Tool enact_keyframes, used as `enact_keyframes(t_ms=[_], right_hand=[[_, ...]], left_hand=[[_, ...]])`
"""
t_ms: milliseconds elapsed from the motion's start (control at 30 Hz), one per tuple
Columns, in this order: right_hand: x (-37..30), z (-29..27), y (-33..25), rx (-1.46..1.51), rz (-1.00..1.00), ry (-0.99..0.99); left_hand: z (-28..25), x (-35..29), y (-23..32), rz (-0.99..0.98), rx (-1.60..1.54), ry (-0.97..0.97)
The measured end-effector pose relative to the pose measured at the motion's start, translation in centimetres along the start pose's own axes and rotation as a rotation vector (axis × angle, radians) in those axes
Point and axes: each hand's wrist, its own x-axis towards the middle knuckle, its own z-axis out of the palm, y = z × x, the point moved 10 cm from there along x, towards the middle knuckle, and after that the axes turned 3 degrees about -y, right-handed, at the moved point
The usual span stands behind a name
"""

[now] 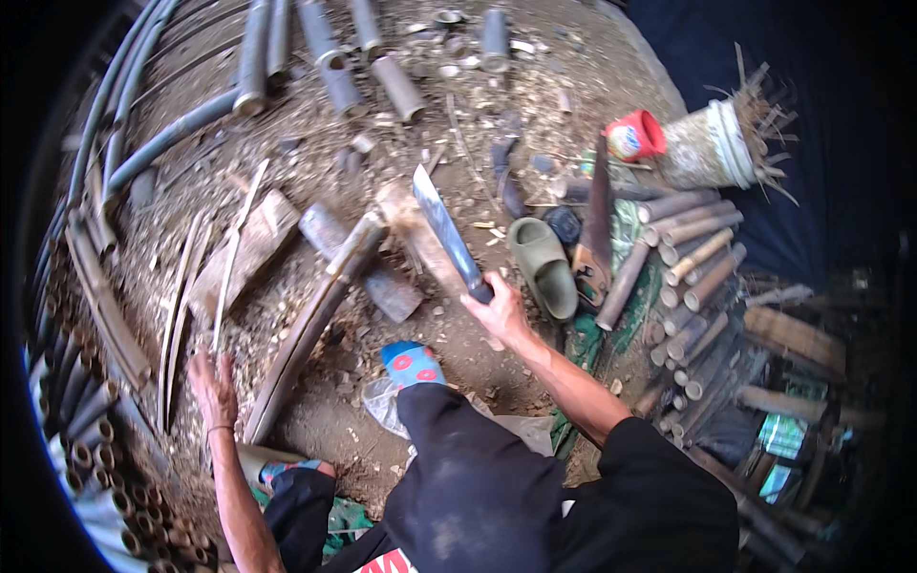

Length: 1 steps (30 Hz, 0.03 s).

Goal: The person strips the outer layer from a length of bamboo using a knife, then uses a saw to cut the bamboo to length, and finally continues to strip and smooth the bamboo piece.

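My right hand grips the dark handle of a machete, its bare blade slanting up and away to the left. At the left, my left hand is around the near end of a thin pale bamboo strip; the strip runs away from me between thumb and fingers. Two more bamboo strips lie on the ground beside it. Between my hands, a long bamboo pole with a lengthwise split rests its far end on a short round log. A flat wooden block lies beyond my left hand.
Right of the machete are a green clog, a handsaw and stacked bamboo pieces. A white bucket lies tipped beside a red container. Cut bamboo tubes are piled at lower left. Wood chips litter the dirt.
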Motion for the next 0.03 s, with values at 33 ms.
enact_keyframes(t_ms=[33], right_hand=[[1.20, -0.89, 1.88, -0.174, -0.033, 0.020]], left_hand=[[-0.25, 0.59, 0.11, 0.013, 0.203, 0.127]])
